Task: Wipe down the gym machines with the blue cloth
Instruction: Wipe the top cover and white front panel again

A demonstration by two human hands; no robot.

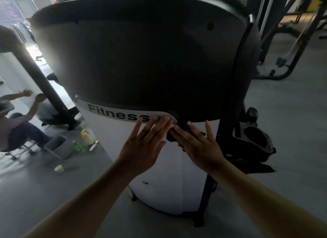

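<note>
Pinning the blue cloth [184, 126] to the machine [141, 60] where its dark cover meets the white shroud, the right hand [200, 147] lies flat-fingered on it, the left hand [143, 145] flat alongside; being soft and light, it likely bunches unless palm-pressed.

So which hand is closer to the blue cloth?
Right. The right hand presses flat on the blue cloth; the left hand rests just beside it on the machine.
</note>
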